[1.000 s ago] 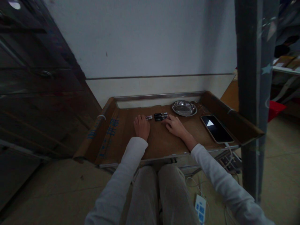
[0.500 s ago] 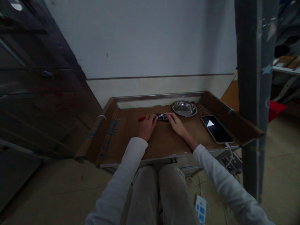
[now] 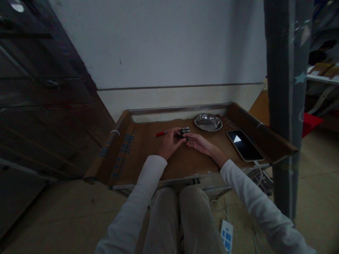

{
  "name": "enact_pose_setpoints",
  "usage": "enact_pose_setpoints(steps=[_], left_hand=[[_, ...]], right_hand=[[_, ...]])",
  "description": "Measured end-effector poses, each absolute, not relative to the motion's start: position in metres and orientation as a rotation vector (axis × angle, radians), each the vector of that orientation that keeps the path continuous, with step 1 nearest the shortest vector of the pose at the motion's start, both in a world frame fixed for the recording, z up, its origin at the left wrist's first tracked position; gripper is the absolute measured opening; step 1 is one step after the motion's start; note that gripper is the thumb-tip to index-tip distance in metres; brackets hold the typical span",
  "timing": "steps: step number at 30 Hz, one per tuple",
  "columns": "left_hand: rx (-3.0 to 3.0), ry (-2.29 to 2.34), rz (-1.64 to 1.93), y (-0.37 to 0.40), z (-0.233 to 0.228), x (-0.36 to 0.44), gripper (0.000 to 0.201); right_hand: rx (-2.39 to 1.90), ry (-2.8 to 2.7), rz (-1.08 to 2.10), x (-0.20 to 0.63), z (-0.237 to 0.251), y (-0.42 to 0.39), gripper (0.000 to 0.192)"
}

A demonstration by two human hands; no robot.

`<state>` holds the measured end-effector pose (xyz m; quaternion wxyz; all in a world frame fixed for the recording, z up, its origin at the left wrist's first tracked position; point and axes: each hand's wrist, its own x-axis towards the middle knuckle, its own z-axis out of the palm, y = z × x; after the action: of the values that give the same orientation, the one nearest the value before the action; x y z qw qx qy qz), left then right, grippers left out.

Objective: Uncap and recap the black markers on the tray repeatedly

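Note:
A small bundle of black, pen-like sticks with pale, shiny bands [image 3: 185, 130] lies over the middle of the cardboard surface, between my two hands. My left hand [image 3: 168, 144] has its thumb and fingers curled round the left part of the bundle. From the right, my right hand [image 3: 199, 143] pinches the near side of it, palm turned partly up. The fingers hide much of the bundle, so I cannot tell how many pieces it has. A red pen [image 3: 161, 133] sticks out to the left behind my left fingers.
A round shiny metal dish [image 3: 208, 122] stands at the back right. A phone [image 3: 245, 145] with a white cable lies at the right. Cardboard flaps [image 3: 267, 135] rise at the table's sides. A grey post [image 3: 281, 106] stands right of the table, and a power strip [image 3: 227, 235] lies on the floor.
My right hand has turned from palm down to partly palm up, moving slightly nearer to me. My left thumb has reached right, under the bundle. More of the bundle's far side shows.

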<state>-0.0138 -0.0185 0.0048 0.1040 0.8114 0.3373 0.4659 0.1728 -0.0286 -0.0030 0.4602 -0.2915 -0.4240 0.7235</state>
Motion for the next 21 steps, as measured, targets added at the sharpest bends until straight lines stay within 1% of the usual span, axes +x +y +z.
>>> enact_pose_setpoints(steps=[5, 10, 16, 21], left_hand=[[2.362, 0.942, 1.452, -0.018, 0.0036, -0.0137, 0.045], [2.349, 1.014, 1.574, -0.0204, 0.009, -0.0136, 0.032], [2.31, 1.089, 1.62, -0.0204, 0.0114, -0.0143, 0.026], [2.266, 1.156, 1.572, -0.0191, 0.0117, -0.0155, 0.021]], right_hand=[[-0.742, -0.987, 1.782, 0.1742, -0.0051, -0.0254, 0.016], [-0.768, -0.964, 1.662, 0.1767, -0.0062, -0.0235, 0.014], [-0.807, -0.992, 1.538, 0.1778, -0.0057, -0.0249, 0.022], [-0.826, -0.974, 1.333, 0.1821, -0.0097, -0.0192, 0.029]])
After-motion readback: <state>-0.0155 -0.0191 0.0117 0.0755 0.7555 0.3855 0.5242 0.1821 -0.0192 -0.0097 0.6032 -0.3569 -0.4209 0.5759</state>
